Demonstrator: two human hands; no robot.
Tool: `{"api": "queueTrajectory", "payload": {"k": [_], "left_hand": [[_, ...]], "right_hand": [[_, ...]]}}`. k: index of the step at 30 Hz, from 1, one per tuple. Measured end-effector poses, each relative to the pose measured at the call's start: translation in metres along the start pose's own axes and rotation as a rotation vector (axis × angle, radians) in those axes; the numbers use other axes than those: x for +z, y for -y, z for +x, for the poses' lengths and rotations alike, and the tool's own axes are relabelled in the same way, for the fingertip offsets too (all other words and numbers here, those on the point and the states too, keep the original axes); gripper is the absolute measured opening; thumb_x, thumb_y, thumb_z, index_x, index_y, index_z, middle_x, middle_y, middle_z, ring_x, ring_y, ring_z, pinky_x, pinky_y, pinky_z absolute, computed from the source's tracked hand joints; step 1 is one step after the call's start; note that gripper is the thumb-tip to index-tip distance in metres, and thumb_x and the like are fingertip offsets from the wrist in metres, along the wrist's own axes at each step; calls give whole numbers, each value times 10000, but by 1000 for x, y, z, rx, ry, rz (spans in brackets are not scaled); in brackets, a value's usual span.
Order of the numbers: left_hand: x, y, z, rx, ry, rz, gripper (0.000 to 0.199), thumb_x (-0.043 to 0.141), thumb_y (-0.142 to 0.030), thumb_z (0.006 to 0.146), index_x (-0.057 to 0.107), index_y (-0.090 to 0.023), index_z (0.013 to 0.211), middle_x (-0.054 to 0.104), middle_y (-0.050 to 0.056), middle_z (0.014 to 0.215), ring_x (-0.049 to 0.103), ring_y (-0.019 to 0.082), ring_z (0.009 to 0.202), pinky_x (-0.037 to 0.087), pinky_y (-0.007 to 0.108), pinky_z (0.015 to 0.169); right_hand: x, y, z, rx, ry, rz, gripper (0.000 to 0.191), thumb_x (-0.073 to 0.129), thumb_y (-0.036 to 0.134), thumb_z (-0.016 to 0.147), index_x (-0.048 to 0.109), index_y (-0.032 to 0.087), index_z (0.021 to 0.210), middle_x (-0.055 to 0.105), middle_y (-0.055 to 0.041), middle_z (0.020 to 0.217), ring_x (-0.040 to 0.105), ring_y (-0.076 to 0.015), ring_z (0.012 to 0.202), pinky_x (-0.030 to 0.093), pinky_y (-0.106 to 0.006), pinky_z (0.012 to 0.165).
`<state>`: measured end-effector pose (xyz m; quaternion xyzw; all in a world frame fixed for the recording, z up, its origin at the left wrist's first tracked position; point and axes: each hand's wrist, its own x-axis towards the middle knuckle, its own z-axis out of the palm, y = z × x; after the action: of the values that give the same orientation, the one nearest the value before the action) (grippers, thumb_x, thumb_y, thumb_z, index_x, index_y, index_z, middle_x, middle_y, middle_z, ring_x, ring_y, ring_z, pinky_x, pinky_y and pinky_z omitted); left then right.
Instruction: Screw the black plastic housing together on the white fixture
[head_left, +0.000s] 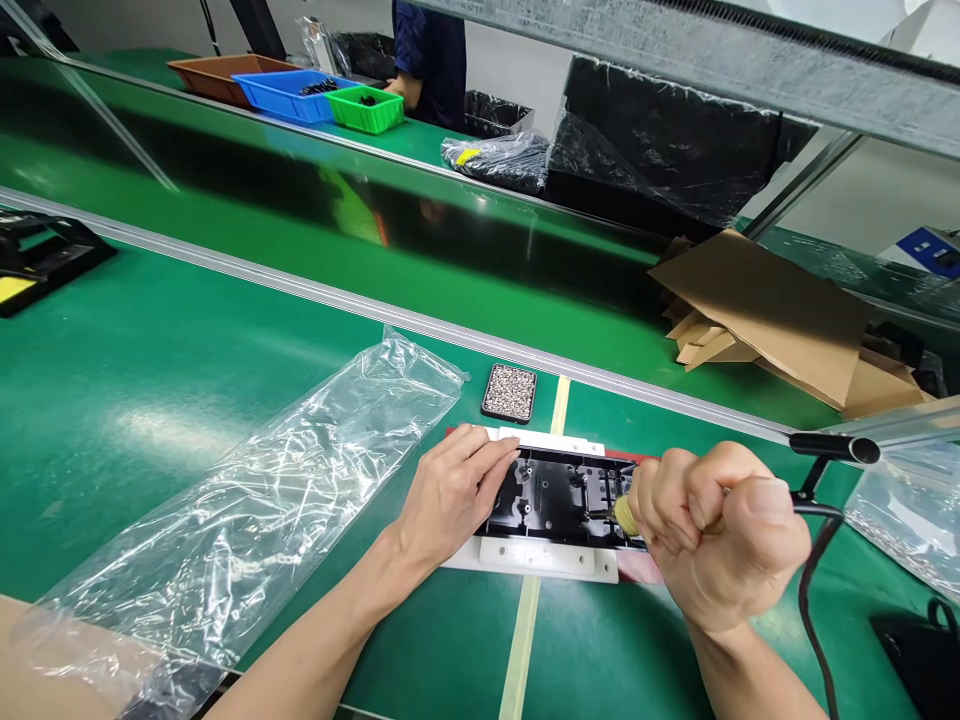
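A black plastic part (551, 495) lies in a white fixture (547, 558) on the green table. My left hand (450, 495) rests flat on the part's left end, fingers together, pressing it down. My right hand (720, 535) is closed in a fist around an electric screwdriver (624, 515); its tip touches the right side of the black part. A black cable (814, 590) runs from the tool past my right wrist. A small black tray of screws (510, 392) sits just behind the fixture.
A long clear plastic bag (255, 510) lies to the left. Flattened cardboard (772, 320) lies on the conveyor belt at right. Brown, blue and green bins (289, 95) stand across the belt by another person (427, 55). Another clear bag (907, 520) sits at far right.
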<state>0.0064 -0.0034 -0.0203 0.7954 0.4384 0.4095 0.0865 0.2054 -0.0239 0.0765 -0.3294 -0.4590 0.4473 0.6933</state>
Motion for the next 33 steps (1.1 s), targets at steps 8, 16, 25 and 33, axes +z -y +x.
{"api": "queueTrajectory", "payload": {"k": [8, 16, 25, 33], "left_hand": [[0, 1, -1, -3, -1, -3, 192, 531, -172, 1086, 685, -165, 1201, 552, 22, 802, 533, 164, 757, 478, 310, 692], [-1, 1, -1, 1, 1, -13, 177, 551, -153, 1075, 680, -160, 1197, 549, 18, 815, 521, 159, 760, 469, 311, 695], [1, 1, -1, 0, 3, -18, 186, 548, -149, 1075, 682, -159, 1203, 549, 21, 815, 516, 161, 758, 467, 311, 691], [0, 1, -1, 4, 1, -15, 174, 569, -140, 1063, 687, -143, 1191, 540, 17, 812, 512, 161, 759, 465, 308, 699]], "right_hand": [[-1, -1, 0, -14, 12, -3, 435, 544, 365, 968, 427, 195, 586, 262, 52, 462, 248, -81, 399, 227, -195, 344], [0, 0, -1, -2, 13, -3, 425, 542, 352, 964, 426, 194, 587, 264, 52, 463, 242, -79, 401, 221, -193, 346], [0, 0, -1, 7, 10, 0, 430, 543, 357, 962, 409, 189, 590, 262, 50, 462, 243, -74, 404, 225, -190, 352], [0, -1, -2, 4, 4, 1, 423, 555, 354, 956, 425, 190, 589, 268, 52, 460, 248, -75, 402, 233, -188, 352]]}}
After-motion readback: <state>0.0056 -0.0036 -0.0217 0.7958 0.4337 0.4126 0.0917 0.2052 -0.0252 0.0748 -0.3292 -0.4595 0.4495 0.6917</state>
